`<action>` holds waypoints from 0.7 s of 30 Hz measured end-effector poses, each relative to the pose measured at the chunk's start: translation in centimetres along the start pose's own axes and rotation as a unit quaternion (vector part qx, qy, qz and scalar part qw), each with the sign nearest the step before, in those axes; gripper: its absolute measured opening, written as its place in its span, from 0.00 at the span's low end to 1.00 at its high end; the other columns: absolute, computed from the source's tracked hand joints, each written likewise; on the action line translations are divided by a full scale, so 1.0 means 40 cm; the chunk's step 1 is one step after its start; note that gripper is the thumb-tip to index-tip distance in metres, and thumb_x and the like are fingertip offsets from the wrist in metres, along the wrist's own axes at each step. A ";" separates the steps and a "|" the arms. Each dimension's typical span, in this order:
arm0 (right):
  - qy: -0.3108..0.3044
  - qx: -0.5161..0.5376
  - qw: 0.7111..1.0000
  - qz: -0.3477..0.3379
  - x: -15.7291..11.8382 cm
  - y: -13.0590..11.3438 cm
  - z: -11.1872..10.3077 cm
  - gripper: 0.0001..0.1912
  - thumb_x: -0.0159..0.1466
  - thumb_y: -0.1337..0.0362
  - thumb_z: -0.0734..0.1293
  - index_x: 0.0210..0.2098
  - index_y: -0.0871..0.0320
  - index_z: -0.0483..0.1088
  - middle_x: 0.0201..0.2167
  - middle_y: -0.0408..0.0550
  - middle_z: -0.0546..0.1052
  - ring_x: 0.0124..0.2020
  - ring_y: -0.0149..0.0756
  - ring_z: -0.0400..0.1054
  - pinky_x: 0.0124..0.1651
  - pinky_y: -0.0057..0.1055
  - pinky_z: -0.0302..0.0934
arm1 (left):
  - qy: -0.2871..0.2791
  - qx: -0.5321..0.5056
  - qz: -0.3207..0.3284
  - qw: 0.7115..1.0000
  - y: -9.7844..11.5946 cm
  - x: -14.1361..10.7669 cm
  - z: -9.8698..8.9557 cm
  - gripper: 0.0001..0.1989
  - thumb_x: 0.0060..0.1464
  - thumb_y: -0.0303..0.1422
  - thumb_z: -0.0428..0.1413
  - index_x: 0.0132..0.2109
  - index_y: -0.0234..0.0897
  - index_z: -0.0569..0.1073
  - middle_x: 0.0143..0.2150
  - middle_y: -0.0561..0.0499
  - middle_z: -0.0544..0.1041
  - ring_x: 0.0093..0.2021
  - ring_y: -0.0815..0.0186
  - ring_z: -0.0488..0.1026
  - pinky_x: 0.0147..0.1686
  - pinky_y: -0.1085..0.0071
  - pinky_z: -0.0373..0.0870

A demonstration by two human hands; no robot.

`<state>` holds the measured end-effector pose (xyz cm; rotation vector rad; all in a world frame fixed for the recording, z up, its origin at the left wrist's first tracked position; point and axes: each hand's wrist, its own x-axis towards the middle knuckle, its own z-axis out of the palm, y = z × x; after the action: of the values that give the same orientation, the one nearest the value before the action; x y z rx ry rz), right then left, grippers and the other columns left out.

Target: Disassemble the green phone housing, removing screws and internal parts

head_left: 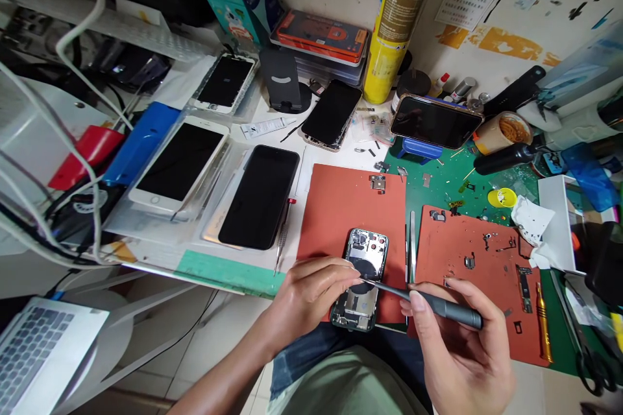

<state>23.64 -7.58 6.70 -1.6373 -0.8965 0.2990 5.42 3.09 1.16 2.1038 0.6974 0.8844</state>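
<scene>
An opened phone housing (363, 305) lies on the left red-brown mat (335, 207), its inner side up with a round black pad in the middle. My right hand (462, 343) holds a dark grey screwdriver (452, 311) between thumb and fingers, its shaft pointing left over the housing. My left hand (316, 288) is above the housing's left side, its fingers pinched together at the screwdriver's tip. Whatever else those fingertips may hold is too small to make out.
A second red-brown mat (457, 246) bears small parts and a gold screwdriver (544, 324). Tweezers (413, 246) lie between the mats. Several phones, including a black one (260, 194), lie left. A yellow can (389, 45) stands behind; scissors (591, 363) lie right.
</scene>
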 end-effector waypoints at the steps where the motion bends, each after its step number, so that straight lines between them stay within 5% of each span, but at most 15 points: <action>1: -0.001 0.000 1.000 0.001 0.000 0.001 0.000 0.23 0.62 0.72 0.79 0.54 0.57 0.76 0.37 0.45 0.87 0.32 0.33 0.84 0.42 0.23 0.81 | -0.001 0.001 -0.001 1.000 0.000 0.000 0.000 0.06 0.70 0.24 0.59 0.49 0.38 0.79 0.44 0.52 0.86 0.44 0.69 0.85 0.47 0.77 0.80; 21: 0.006 -0.010 1.000 0.017 0.007 0.006 -0.002 0.20 0.62 0.69 0.80 0.52 0.58 0.76 0.34 0.46 0.87 0.29 0.38 0.84 0.37 0.28 0.82 | 0.017 0.001 -0.010 1.000 0.007 0.005 0.003 0.05 0.70 0.27 0.61 0.49 0.39 0.81 0.42 0.53 0.87 0.43 0.67 0.86 0.47 0.74 0.83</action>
<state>23.97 -7.42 6.58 -1.6730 -0.8660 0.3055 5.70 3.02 1.42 2.0844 0.7367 0.9116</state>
